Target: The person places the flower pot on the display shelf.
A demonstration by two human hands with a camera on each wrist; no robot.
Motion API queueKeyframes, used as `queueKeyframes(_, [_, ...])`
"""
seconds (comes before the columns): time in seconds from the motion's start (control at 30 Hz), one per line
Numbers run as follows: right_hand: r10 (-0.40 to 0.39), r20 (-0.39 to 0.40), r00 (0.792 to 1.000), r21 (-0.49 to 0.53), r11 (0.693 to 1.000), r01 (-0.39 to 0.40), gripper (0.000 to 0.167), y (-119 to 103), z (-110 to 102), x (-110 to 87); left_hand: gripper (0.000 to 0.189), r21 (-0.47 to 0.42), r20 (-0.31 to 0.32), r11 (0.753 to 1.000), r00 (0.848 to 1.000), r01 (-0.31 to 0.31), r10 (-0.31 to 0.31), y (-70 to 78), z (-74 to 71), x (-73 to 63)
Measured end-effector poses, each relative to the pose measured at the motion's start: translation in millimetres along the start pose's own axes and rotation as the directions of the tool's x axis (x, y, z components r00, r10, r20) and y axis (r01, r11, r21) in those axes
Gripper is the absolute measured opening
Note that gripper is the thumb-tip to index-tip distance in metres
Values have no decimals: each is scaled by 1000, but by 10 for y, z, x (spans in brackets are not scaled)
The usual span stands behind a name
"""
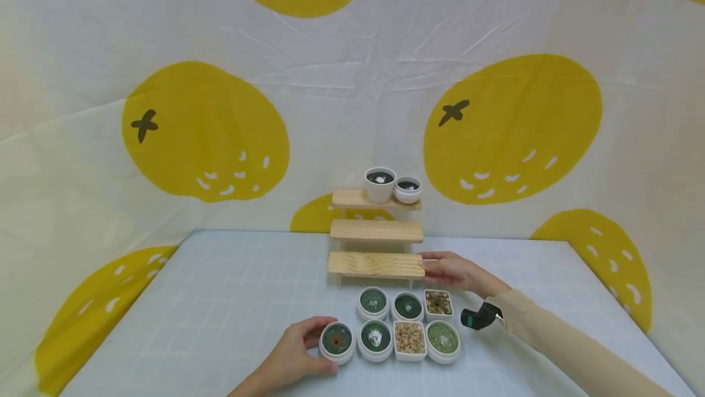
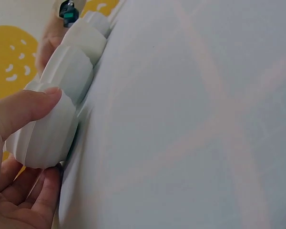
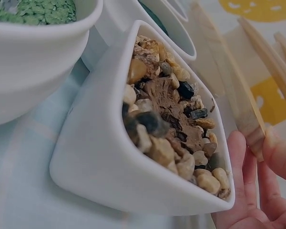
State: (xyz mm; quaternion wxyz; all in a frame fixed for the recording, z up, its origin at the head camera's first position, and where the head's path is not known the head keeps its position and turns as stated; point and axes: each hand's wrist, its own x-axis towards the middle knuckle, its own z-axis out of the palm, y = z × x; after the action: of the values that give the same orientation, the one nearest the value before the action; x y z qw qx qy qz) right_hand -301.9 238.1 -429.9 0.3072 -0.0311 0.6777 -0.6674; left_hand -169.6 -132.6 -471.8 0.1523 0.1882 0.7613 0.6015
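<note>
The left forearm [image 1: 249, 385] slants in from the near edge, bare where it shows, pointing far and right. The left grip [image 1: 294, 349] is curved in a hold, the left thumb [image 2: 31, 109] on the near side and the bent left fingers [image 2: 47, 190] opposite. The right arm [image 1: 573, 337], in a long beige sleeve, stretches from the near right corner far and leftward. The right grip [image 1: 453, 271] lies farther off, the right thumb [image 3: 282, 155] and right fingers [image 3: 270, 188] facing each other in a pinch.

no readable text, labels or numbers anywhere.
</note>
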Motion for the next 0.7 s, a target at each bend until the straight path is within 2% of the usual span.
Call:
queueKeyframes(0.1, [-3,9,1000,0,1000,3,75,3,-14,0,75,12,-15,1000,1000,-8,8,6,-2,10])
queueKeyframes(0.2, [18,-48,999,-9,1000,-19,71,8,11,21,76,15,-33,1000,999,-7,7,21,-1,30])
queueKeyframes(0.33, [31,-80,996,-3,999,-32,63,6,46,26,76,8,-56,1000,998,-3,3,50,3,56])
queueKeyframes(0.57, [7,-47,999,20,1000,-6,61,-14,50,10,74,16,-113,1000,993,-23,25,101,16,104])
queueKeyframes(0.7, [11,-47,999,30,999,-10,61,-6,33,19,74,42,-158,999,987,-2,8,153,19,135])
